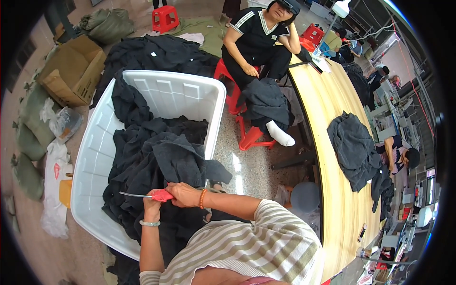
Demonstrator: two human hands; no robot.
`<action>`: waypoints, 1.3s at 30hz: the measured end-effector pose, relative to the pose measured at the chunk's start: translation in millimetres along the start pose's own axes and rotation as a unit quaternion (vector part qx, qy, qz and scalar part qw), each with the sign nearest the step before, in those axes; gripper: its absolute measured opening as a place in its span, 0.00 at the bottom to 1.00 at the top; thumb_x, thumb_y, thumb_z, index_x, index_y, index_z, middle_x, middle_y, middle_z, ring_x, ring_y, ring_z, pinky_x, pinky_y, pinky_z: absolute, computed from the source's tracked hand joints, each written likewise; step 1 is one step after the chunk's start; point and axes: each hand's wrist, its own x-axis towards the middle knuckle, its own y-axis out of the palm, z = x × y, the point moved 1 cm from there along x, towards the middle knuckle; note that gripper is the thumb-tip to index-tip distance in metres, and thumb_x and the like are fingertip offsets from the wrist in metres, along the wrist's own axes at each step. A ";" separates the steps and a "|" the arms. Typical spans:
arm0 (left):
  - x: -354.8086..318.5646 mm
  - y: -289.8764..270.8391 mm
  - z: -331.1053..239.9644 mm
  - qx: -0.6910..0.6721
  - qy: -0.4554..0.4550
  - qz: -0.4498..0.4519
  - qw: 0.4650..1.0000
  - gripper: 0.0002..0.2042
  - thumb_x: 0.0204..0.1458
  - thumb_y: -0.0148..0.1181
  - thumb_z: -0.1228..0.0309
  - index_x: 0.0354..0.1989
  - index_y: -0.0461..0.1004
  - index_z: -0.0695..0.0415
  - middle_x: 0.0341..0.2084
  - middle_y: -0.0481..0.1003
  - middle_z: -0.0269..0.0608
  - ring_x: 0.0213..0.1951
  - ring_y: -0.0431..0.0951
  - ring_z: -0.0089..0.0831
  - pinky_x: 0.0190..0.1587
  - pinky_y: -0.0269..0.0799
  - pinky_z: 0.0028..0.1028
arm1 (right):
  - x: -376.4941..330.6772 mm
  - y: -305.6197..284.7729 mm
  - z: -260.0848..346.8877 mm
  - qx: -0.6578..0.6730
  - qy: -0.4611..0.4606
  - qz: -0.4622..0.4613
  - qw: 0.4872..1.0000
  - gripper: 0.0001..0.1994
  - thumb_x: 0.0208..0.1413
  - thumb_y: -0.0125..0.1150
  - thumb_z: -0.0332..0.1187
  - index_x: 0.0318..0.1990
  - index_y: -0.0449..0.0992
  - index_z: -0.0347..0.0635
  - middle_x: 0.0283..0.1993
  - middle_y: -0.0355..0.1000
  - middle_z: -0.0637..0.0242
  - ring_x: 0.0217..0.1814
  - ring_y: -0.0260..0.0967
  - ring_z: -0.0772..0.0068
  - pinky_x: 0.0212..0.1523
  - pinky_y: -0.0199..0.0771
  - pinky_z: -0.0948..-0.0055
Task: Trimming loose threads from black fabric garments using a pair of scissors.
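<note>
Red-handled scissors (154, 194), blades pointing to the worker's left, hover over a dark garment (166, 161) heaped in a white plastic tub (95, 156) at the worker's knees. The left hand (152, 202) is closed around the handle; the right hand (185, 194) touches it from the other side, fingers curled, though what cloth it pinches cannot be told. Trimming here seems to call for taut fabric and short snips. Beyond, a seated co-worker (259, 42) waits by a long wooden table (332, 190).

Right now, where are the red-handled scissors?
In the head view, the red-handled metal scissors sit lower left of centre, held by both hands over the dark garments piled in the white plastic bin.
</note>
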 end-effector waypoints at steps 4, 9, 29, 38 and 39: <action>-5.1 6.8 -1.0 -0.078 -0.002 -0.006 0.997 0.09 0.47 0.64 0.79 0.38 0.76 0.63 0.34 0.78 0.37 0.36 0.77 0.25 0.40 0.71 0.23 | 0.8 4.2 -2.2 -0.007 0.025 -0.007 1.000 0.12 0.41 0.60 0.25 0.36 0.71 0.31 0.37 0.70 0.46 0.41 0.69 0.42 0.41 0.72 0.54; -1.1 8.8 -1.3 -0.096 -0.041 -0.008 0.995 0.09 0.48 0.60 0.82 0.39 0.76 0.64 0.36 0.78 0.39 0.40 0.77 0.28 0.45 0.71 0.25 | -5.8 10.1 -4.3 -0.019 0.040 -0.077 0.996 0.13 0.42 0.61 0.26 0.36 0.70 0.30 0.37 0.71 0.46 0.41 0.70 0.43 0.40 0.72 0.55; -26.0 24.0 -27.1 0.384 0.202 0.014 0.901 0.13 0.46 0.58 0.80 0.42 0.74 0.63 0.35 0.77 0.49 0.40 0.78 0.43 0.45 0.71 0.31 | 2.4 10.3 -17.0 0.020 0.050 -0.009 0.999 0.11 0.40 0.60 0.29 0.29 0.70 0.29 0.29 0.71 0.42 0.35 0.70 0.40 0.37 0.71 0.53; -25.8 24.0 -22.9 0.378 0.206 -0.019 0.903 0.08 0.47 0.56 0.79 0.36 0.76 0.64 0.31 0.77 0.53 0.36 0.78 0.47 0.41 0.72 0.34 | 3.6 15.3 -33.1 0.007 0.014 0.041 0.999 0.06 0.43 0.59 0.25 0.28 0.70 0.31 0.28 0.70 0.44 0.34 0.70 0.41 0.35 0.70 0.55; -25.0 23.3 -20.6 0.372 0.198 -0.025 0.906 0.08 0.47 0.56 0.79 0.36 0.76 0.64 0.31 0.77 0.52 0.35 0.78 0.47 0.40 0.72 0.33 | 2.4 16.3 -34.4 0.009 0.016 0.041 0.999 0.06 0.43 0.59 0.25 0.28 0.70 0.31 0.28 0.70 0.44 0.34 0.70 0.41 0.35 0.70 0.55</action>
